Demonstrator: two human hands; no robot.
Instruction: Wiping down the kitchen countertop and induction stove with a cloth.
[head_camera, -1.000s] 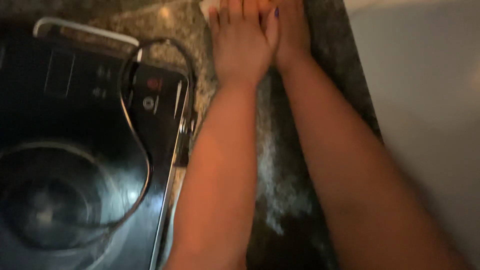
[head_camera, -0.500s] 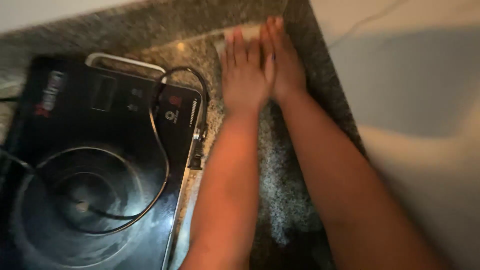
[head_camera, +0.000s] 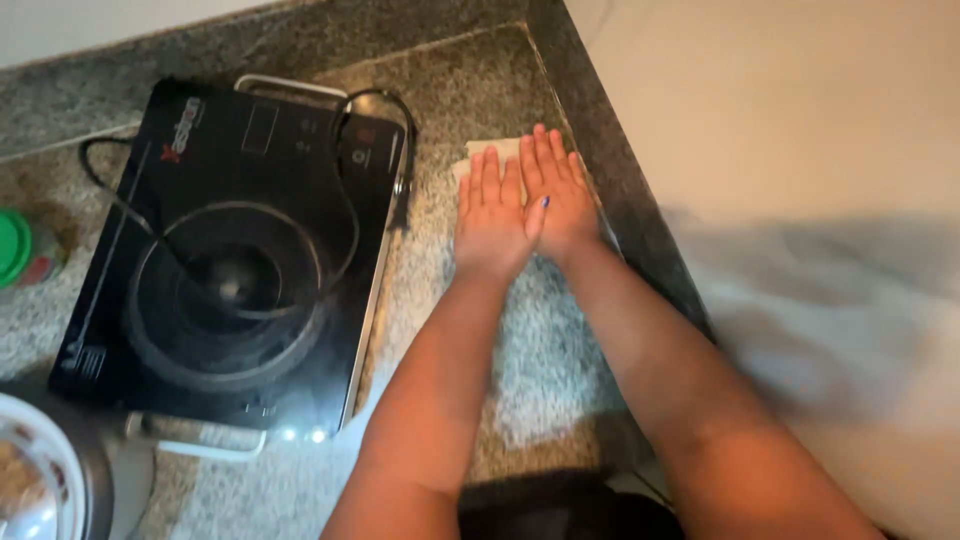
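Both hands lie flat, fingers straight and together, pressing a pale folded cloth (head_camera: 487, 152) onto the speckled stone surface (head_camera: 540, 340). The left hand (head_camera: 490, 215) and the right hand (head_camera: 556, 195) sit side by side, touching along the thumbs, palms down and not curled around anything. The cloth is almost wholly under them; only a strip shows at 11 o'clock of the left fingertips, close to the back corner of the surface.

As a judgement, the wiping is partway done: a lighter, streaked band runs down the stone at 6 o'clock from the hands, between the forearms, and may be a damp or smeared track, though blur makes that hard to confirm. The patch toward the raised stone edge (head_camera: 610, 170) at 3 o'clock looks darker and may be untouched.

At 9 o'clock, just beside the left hand, lies a black induction cooktop (head_camera: 215, 260) with its black cord (head_camera: 330, 190) looped over the glass, hemming in the working strip. Further out at 9 o'clock stands a green-capped bottle (head_camera: 22, 250), and at 7 o'clock a pot with a glass lid (head_camera: 40, 480).
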